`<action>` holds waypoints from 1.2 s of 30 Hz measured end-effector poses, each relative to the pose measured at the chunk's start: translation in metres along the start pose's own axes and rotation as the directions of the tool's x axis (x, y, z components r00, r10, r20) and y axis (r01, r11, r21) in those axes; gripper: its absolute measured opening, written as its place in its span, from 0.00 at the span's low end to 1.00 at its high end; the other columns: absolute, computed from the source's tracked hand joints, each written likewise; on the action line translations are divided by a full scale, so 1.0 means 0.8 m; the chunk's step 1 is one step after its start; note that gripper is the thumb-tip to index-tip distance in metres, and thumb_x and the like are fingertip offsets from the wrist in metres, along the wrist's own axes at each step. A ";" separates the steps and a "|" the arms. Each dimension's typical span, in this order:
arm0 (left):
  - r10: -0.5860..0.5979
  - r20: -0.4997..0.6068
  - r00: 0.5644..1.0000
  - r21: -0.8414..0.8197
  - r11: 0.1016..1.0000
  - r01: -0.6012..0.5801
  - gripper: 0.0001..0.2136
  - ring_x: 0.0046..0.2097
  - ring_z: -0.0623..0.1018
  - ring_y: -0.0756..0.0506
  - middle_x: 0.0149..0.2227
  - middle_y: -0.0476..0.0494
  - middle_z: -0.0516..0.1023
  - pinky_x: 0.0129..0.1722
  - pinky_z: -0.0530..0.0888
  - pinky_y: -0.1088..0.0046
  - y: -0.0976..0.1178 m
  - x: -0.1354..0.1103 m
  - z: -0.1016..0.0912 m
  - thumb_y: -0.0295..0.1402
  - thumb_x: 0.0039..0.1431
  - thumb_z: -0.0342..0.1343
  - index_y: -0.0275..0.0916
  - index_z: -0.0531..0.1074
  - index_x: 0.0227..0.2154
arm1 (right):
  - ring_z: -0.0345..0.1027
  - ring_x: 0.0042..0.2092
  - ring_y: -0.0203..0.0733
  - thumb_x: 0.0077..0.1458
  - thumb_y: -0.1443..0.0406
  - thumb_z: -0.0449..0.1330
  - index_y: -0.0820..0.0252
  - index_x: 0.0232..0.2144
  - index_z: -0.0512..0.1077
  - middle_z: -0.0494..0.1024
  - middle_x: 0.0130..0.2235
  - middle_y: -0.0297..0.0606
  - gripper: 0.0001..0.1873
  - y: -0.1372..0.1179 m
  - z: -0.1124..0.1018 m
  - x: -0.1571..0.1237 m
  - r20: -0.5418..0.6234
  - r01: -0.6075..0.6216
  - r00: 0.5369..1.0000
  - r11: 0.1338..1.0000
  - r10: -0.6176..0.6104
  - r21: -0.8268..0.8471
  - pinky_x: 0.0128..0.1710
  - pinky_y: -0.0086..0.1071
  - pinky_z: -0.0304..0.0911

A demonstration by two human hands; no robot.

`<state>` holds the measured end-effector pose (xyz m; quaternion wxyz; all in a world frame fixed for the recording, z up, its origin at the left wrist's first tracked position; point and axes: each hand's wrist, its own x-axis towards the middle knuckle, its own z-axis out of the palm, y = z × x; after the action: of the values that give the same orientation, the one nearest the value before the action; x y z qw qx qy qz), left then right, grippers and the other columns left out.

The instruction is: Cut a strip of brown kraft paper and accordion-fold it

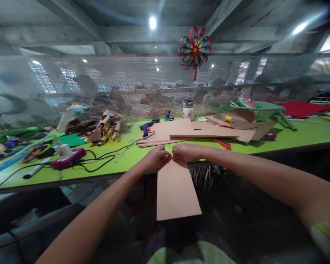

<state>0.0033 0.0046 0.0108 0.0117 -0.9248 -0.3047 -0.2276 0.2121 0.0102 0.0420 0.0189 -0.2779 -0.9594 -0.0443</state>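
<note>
1. Your left hand [160,157] is closed, thumb and fingers pinching the far end of the brown card panel [177,192].
2. Your right hand [184,151] is pinching that same end, fingertips just beside the left's.
3. Panel is at the front edge of the green table [132,157], in front of you. Its wide near end sticks out past the table, over the dark space below.
4. Past your hands: cardboard stack [173,128] lying on the table, blue glue gun [146,128] at its left end.
5. Red cutter [222,144] lies near your right forearm, just in front of the stack.
6. Left side: purple power strip [68,160], white adapter [63,150] plugged in, black cables running from it toward the stack. Brown paper pile [106,128] behind.
7. Back right: green basket [268,113] with plastic-wrapped items in it. Jar [188,111] with a dark lid stands behind the stack.
8. Perforated screen [143,69] along the back; red, blue and yellow paper flower [195,50] in front of it. People beyond the screen too blurred to read.
</note>
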 end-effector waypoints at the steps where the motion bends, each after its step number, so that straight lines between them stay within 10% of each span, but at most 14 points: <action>1: -0.013 -0.001 1.000 -0.001 1.000 0.013 0.11 0.34 0.68 0.48 0.29 0.44 0.68 0.32 0.64 0.75 0.000 0.000 -0.001 0.34 0.60 0.49 0.37 0.76 0.37 | 0.60 0.30 0.37 0.54 0.66 0.54 0.63 0.30 0.71 0.72 0.31 0.39 0.07 0.001 0.003 -0.002 -0.011 -0.010 1.000 1.000 0.010 -0.005 0.26 0.28 0.48; 17: 0.042 0.094 0.995 0.113 0.992 -0.053 0.11 0.34 0.66 0.48 0.29 0.44 0.66 0.32 0.62 0.74 0.003 -0.017 -0.023 0.25 0.58 0.46 0.36 0.73 0.27 | 0.61 0.30 0.38 0.48 0.71 0.55 0.65 0.31 0.70 0.72 0.31 0.42 0.06 -0.003 -0.012 -0.001 0.145 0.037 0.989 0.994 -0.022 -0.101 0.25 0.29 0.47; 36: 0.148 0.226 0.963 0.297 0.931 -0.213 0.12 0.38 0.67 0.45 0.35 0.41 0.68 0.36 0.65 0.71 0.013 -0.029 -0.035 0.26 0.60 0.45 0.36 0.71 0.42 | 0.58 0.39 0.43 0.55 0.73 0.51 0.68 0.36 0.67 0.69 0.35 0.44 0.07 -0.017 0.008 -0.028 -0.042 0.146 0.986 0.961 -0.160 -0.237 0.38 0.33 0.55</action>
<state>-0.0189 -0.0209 0.0274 0.1512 -0.9529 -0.2506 -0.0791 0.2234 -0.0124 0.0333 0.0116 -0.2016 -0.9652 -0.1662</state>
